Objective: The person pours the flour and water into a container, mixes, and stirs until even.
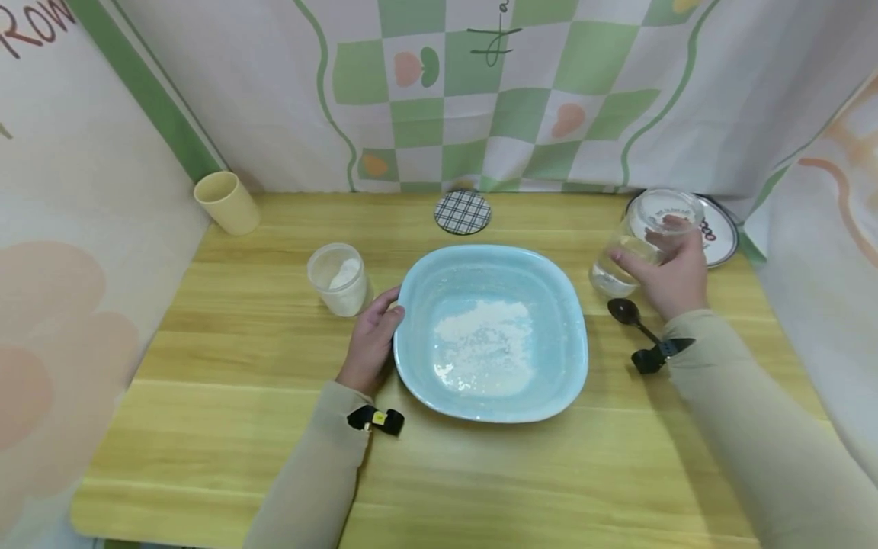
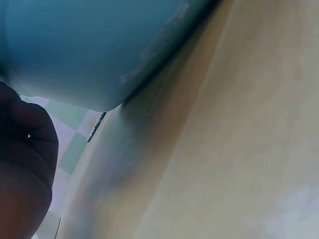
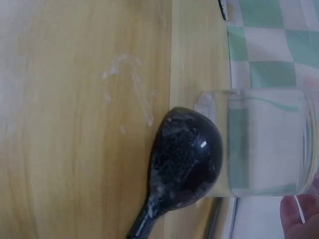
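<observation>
White powder (image 1: 483,335) lies spread over the bottom of a light blue basin (image 1: 559,320). My left hand (image 1: 370,343) grips the basin's left rim, thumb on top; in the left wrist view the basin's outer side (image 2: 89,55) fills the top left. On the right, my right hand (image 1: 675,278) holds a clear glass jar (image 1: 613,278) containing clear liquid. Whether the jar touches the table I cannot tell. A black spoon (image 1: 623,311) with whitish smears (image 3: 184,159) lies just in front of the jar, partly hidden by my wrist strap.
A clear plastic cup of white powder (image 1: 346,297) stands left of the basin. Farther back are a yellow cup (image 1: 229,204), a checked round coaster (image 1: 463,212) and a white plate (image 1: 720,232) behind the jar. Fabric walls close off the table (image 1: 226,358) at the back and sides.
</observation>
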Demonstrator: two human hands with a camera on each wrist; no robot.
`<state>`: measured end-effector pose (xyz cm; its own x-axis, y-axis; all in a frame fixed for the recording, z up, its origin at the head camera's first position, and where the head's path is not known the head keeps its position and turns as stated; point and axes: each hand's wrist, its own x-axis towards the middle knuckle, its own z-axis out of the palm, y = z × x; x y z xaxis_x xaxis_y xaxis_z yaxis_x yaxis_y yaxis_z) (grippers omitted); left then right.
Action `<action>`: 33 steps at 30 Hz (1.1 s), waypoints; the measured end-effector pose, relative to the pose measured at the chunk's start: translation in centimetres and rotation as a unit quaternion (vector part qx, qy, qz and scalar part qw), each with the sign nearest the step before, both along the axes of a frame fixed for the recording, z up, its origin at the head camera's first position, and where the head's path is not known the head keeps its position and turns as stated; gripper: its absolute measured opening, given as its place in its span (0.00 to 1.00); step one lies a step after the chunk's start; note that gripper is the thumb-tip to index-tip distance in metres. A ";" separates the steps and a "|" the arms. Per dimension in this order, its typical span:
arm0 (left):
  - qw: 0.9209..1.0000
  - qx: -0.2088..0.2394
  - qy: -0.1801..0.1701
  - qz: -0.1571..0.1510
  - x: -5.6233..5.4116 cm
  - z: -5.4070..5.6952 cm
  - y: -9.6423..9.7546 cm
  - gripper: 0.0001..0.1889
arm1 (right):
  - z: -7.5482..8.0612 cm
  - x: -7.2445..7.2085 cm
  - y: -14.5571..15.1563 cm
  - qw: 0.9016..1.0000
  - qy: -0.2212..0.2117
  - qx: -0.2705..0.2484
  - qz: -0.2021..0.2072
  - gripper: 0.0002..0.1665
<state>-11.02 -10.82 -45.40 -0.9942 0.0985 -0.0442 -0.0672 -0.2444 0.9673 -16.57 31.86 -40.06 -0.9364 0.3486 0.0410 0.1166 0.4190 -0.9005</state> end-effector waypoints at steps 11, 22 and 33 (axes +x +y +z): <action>1.000 0.003 0.003 0.000 0.0 -0.2 -0.1 0.21 | 1.5 1.5 -0.4 0.997 0.046 0.048 0.040 0.52; 1.000 0.000 0.002 -0.009 0.0 0.0 0.0 0.21 | 5.3 4.6 -1.5 0.979 0.065 0.106 0.159 0.56; 1.000 0.000 -0.003 -0.007 0.1 0.3 0.0 0.20 | 8.6 6.8 -3.3 0.945 0.070 0.210 0.242 0.62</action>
